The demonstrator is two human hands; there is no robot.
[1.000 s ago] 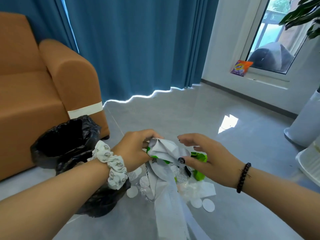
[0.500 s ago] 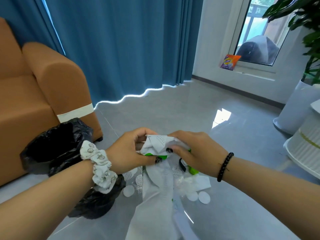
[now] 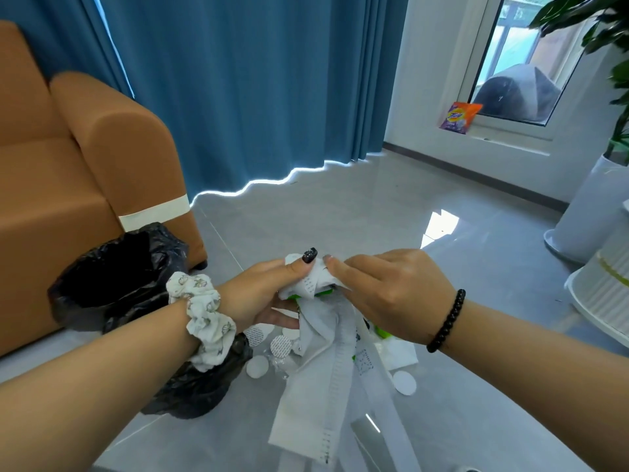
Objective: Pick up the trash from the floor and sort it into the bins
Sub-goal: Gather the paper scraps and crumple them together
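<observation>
Paper (image 3: 315,362), white and crumpled with green patches and long strips hanging down, sits bunched between your two hands at the centre of the view, held above the floor (image 3: 340,212). Your left hand (image 3: 262,294), with a floral scrunchie (image 3: 204,318) on its wrist, grips the wad from the 9 o'clock side: the thumb with the dark nail presses over the top and the fingers (image 3: 282,320) curl under it. Your right hand (image 3: 391,291), with a black bead bracelet (image 3: 446,321) on the wrist, closes on the same wad from 3 o'clock, its thumb tip touching the paper just beside the left thumb. Below the hands, at about 6 o'clock, more trash lies on the floor: white discs (image 3: 404,383), some of them dotted, and a flat white sheet (image 3: 398,354). A bin lined with a black bag (image 3: 115,267) stands at 9 o'clock from the hands, just beside your left forearm, its mouth open. Behind it at 10 o'clock is an orange sofa (image 3: 68,165) with a strip of pale tape on its arm. Blue curtains (image 3: 255,80) hang at 12 o'clock. At 2 o'clock an orange-and-purple packet (image 3: 459,117) leans on the sill of a window (image 3: 517,63), and at 3 o'clock stand a white planter (image 3: 592,212) and a ribbed white basket (image 3: 606,291).
</observation>
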